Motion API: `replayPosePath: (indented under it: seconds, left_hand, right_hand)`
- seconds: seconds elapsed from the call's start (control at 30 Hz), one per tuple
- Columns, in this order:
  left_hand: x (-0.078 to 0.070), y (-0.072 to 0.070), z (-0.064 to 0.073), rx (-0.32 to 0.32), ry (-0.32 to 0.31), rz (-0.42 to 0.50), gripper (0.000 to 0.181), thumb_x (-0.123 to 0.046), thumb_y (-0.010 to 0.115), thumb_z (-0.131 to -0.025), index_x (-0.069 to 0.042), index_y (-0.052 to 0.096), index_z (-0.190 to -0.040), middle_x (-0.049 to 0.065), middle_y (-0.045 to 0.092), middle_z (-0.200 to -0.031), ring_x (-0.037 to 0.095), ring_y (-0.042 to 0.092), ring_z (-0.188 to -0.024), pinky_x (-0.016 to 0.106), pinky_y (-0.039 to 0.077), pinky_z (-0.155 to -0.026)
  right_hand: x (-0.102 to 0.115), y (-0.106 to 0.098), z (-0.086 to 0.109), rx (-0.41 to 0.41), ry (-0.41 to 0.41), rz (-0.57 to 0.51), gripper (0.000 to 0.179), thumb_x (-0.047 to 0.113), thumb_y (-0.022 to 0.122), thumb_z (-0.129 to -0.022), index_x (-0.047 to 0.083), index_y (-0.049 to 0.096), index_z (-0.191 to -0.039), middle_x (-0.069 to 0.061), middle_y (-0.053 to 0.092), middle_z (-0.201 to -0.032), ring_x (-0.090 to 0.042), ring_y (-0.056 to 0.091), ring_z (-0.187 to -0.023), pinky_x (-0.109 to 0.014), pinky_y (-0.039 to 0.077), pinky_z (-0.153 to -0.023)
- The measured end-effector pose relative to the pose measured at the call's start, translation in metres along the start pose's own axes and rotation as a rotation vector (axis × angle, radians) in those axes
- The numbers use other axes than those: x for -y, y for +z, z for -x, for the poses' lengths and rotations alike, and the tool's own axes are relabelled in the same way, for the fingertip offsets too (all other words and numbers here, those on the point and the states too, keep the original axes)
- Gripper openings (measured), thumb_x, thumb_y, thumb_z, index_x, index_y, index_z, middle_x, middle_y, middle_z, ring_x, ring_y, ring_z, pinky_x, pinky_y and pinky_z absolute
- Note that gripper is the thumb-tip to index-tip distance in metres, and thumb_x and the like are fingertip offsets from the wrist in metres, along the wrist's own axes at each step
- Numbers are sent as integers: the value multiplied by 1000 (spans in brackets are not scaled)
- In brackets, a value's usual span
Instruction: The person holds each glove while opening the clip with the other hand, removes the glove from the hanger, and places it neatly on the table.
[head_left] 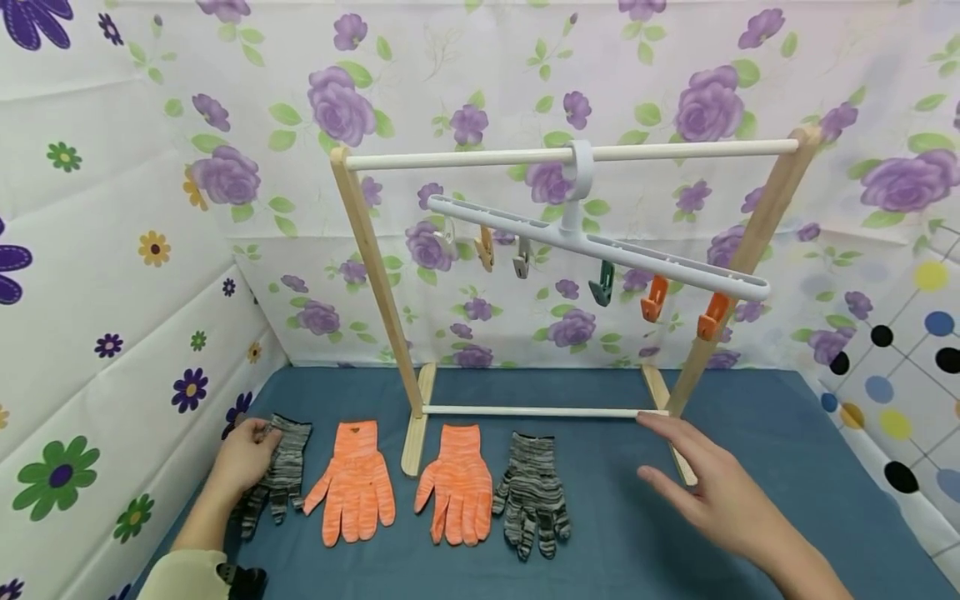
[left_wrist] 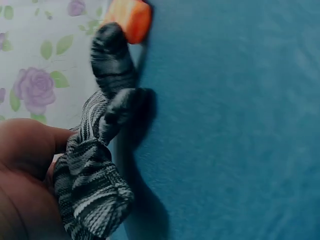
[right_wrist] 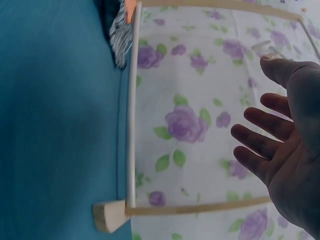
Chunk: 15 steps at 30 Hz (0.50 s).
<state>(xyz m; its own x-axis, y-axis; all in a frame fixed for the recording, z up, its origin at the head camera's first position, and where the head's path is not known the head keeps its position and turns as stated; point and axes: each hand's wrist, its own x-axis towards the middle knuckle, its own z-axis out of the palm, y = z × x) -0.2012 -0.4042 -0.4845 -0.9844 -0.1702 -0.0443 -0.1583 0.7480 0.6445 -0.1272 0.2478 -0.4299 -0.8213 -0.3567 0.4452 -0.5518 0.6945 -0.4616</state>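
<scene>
At the far left of the head view, my left hand [head_left: 243, 458] pinches a black-and-grey striped knit glove [head_left: 287, 458] near its cuff. The left wrist view shows that glove [left_wrist: 95, 185] bunched at the thumb, its fingers over the cloth. An orange glove [head_left: 358, 483] lies flat beside it, followed by a second orange glove [head_left: 456, 483] and another striped glove [head_left: 534, 492]. My right hand [head_left: 720, 492] is held with fingers extended near the rack's right foot. In the right wrist view the right hand [right_wrist: 280, 145] holds nothing.
A wooden rack [head_left: 375, 275] with white rods stands behind the gloves. From its top rod hangs a grey hanger [head_left: 592, 242], tilted down to the right, bearing several clips, among them a green clip [head_left: 602, 283] and an orange clip [head_left: 655, 298]. Blue cloth [head_left: 615, 533] covers the table.
</scene>
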Motion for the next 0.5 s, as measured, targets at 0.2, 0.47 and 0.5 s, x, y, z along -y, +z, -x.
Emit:
replayPosePath:
  seconds: [0.2, 0.47, 0.5]
  left_hand:
    - [6, 4, 3, -20, 33, -82, 52, -21, 56, -111, 20, 45, -140, 41, 55, -123, 50, 61, -105, 62, 50, -83]
    - [1, 6, 6, -28, -8, -162, 53, -22, 59, -109, 19, 42, -138, 31, 64, -102, 37, 66, -81, 51, 52, -65]
    - [1, 6, 6, -23, -16, -179, 54, -22, 60, -109, 19, 41, -138, 34, 64, -103, 39, 67, -81, 52, 52, -65]
  right_hand:
    - [-7, 0, 8, 17, 53, 1, 65, 24, 80, -99, 26, 51, -157, -5, 56, -152, -37, 56, -136, -37, 63, -74]
    - [-13, 2, 15, 38, 92, 72, 62, 33, 77, -101, 22, 52, -156, -4, 57, -151, -38, 55, -138, -61, 55, -94]
    - [-14, 2, 15, 40, 96, 78, 62, 33, 77, -101, 22, 52, -156, -5, 57, -151, -38, 54, -139, -61, 55, -94]
